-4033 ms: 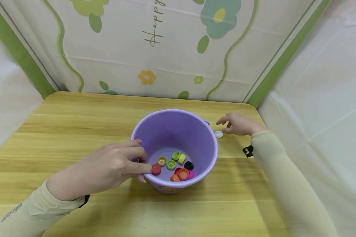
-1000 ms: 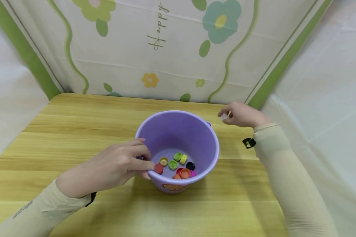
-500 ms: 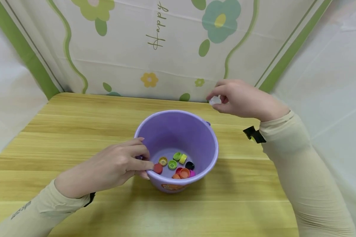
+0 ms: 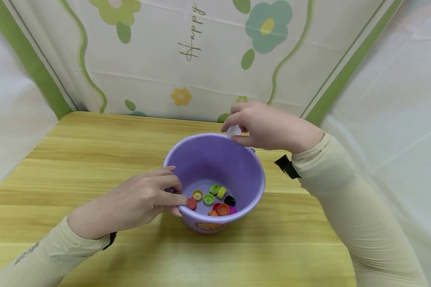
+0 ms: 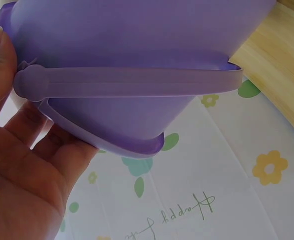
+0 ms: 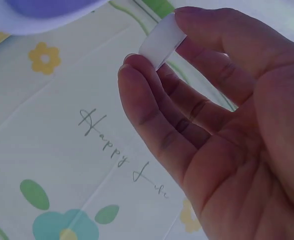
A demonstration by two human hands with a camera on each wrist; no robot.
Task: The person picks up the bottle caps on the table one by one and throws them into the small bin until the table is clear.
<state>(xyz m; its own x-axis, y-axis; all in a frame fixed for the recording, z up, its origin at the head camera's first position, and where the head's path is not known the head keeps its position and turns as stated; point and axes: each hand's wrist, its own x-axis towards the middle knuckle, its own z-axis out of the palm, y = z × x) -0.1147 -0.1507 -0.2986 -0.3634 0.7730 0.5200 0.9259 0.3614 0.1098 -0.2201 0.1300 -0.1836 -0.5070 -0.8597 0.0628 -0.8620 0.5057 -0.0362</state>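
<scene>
A purple bucket (image 4: 215, 159) stands on the wooden table, and my left hand (image 4: 136, 199) grips its rim at the near left. In the left wrist view the thumb lies at the rim beside the bucket's handle (image 5: 137, 82), with fingers on the other side. Between thumb and fingertips my right hand (image 4: 269, 125) pinches a white bottle cap (image 6: 161, 41), over the bucket's far right rim. Inside, on the bottom, lie several caps: a red cap (image 4: 191, 204), a gold cap (image 4: 197, 195), a green cap (image 4: 208, 199), a yellow cap (image 4: 221, 192), a black cap (image 4: 230, 200) and an orange cap (image 4: 223, 209).
The wooden table (image 4: 75, 159) reaches back to a white cloth (image 4: 147, 71) printed with flowers and the word "Happy". Another pale sheet (image 4: 398, 119) hangs close along the right side.
The right hand has picked the white cap up from the table right of the bucket, raised it and carried it left to the far rim. The left hand keeps its grip on the bucket.
</scene>
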